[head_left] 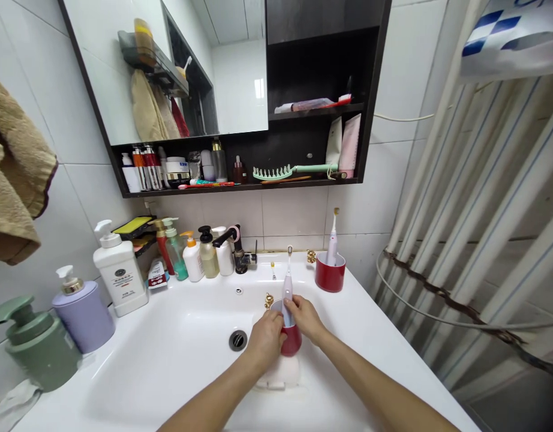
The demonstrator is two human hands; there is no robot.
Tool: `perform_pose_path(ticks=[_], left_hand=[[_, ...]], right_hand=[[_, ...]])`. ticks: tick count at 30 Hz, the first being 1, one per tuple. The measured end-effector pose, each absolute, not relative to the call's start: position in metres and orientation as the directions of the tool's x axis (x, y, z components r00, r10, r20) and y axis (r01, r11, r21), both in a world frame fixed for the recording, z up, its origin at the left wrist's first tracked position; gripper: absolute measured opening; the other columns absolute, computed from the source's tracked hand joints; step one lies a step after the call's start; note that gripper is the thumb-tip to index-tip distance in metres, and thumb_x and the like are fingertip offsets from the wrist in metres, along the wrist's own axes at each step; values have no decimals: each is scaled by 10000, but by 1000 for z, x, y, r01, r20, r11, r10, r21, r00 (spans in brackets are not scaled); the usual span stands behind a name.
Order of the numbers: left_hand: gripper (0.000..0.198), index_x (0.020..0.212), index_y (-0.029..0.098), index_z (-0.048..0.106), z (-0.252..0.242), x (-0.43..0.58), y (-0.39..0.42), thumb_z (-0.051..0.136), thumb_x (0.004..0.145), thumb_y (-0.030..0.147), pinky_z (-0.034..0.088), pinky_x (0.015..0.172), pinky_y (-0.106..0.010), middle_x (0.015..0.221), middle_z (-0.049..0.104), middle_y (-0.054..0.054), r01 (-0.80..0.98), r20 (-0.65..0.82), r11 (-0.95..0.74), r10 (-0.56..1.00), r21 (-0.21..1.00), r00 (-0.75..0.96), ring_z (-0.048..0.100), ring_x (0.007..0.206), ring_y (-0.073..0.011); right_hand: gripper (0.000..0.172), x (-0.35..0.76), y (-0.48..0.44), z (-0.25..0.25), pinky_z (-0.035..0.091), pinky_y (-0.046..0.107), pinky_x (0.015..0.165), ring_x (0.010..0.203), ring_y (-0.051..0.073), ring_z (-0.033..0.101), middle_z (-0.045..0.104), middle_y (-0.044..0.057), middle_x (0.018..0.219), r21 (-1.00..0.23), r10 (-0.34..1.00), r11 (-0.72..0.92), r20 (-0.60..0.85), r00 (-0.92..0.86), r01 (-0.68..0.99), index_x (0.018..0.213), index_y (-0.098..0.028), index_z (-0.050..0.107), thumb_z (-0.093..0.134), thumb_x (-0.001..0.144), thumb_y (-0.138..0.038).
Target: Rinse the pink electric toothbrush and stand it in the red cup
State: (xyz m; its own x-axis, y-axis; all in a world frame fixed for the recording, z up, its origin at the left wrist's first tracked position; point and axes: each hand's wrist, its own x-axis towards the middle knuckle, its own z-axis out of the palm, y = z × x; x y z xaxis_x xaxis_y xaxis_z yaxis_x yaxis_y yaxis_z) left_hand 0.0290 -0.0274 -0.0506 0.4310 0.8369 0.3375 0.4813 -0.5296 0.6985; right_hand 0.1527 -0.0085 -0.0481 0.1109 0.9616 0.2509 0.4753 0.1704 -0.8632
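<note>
Over the right part of the white sink, my left hand (268, 337) is closed round a red cup (293, 342) with a gold handle (269, 300) on its left. A pale pink electric toothbrush (288, 288) stands upright in that cup, its head up. My right hand (306, 318) pinches the toothbrush handle at the cup's rim. A second red cup (330, 276), also with a gold handle, stands on the back right counter and bears another electric toothbrush (333, 243). A small loose brush head (273, 271) lies on the sink's back ledge.
The sink (168, 360) has a dark drain (237, 340) and a black faucet (241, 255). Several pump bottles (209, 252) line its back left. Above hangs a dark cabinet (321, 135) with a mirror. A towel (15, 168) hangs at left; white pipes (474, 240) stand at right.
</note>
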Motion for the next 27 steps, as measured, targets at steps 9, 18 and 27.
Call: perform_pose_path(ticks=[9, 18, 27], left_hand=[[154, 535, 191, 434, 5, 78, 46, 468, 544, 41, 308, 755, -321, 710, 469, -38, 472, 523, -660, 751, 584, 404, 425, 810, -202], [214, 503, 187, 434, 5, 108, 91, 477, 508, -22, 246, 841, -324, 700, 477, -37, 362, 479, -586, 807, 725, 346, 408, 883, -201], [332, 885, 140, 483, 1, 107, 95, 465, 566, 52, 276, 828, -290, 1012, 432, -80, 612, 522, -614, 776, 498, 353, 355, 976, -178]], right_hand=[[252, 186, 60, 17, 392, 295, 662, 735, 118, 500, 539, 31, 810, -747, 939, 96, 287, 190, 657, 845, -121, 497, 353, 747, -303], [257, 203, 112, 22, 402, 327, 695, 821, 132, 480, 475, 48, 969, -666, 940, -68, 206, 271, 743, 963, -143, 438, 375, 746, -264], [260, 201, 112, 28, 400, 335, 696, 822, 132, 479, 473, 48, 971, -692, 913, -49, 261, 313, 720, 965, -140, 433, 377, 745, -266]])
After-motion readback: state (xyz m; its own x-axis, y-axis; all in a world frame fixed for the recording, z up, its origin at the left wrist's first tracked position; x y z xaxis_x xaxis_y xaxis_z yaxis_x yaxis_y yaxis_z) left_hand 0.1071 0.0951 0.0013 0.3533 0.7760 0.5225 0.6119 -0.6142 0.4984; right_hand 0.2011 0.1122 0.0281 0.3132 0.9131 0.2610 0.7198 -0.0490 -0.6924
